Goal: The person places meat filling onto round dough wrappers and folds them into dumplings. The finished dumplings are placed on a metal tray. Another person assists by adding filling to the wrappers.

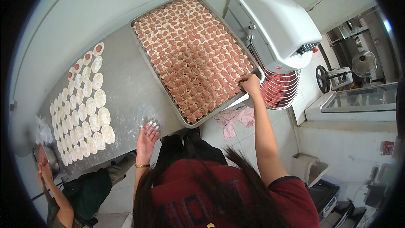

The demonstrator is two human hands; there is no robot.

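A large metal tray (184, 123) is packed with rows of open-topped meat dumplings (194, 55). At the tray's right edge, my right hand (249, 84) reaches down with its fingers drawn together against the outermost dumplings. What those fingers pinch, if anything, is hidden. My left hand (148, 137), fingertips white with flour, is open and palm up by the near edge of the steel table (126, 82); nothing lies in it. On the table's left side lie rows of round dough wrappers (82, 112). A few at the far end carry a dab of meat filling (98, 48).
A white mixer (278, 25) with a wire guard over red contents (278, 88) stands right of the tray. A co-worker's hands (44, 171) are at the far left, beside a metal bowl (51, 156). A pink cloth (234, 120) hangs or lies below the tray's near edge.
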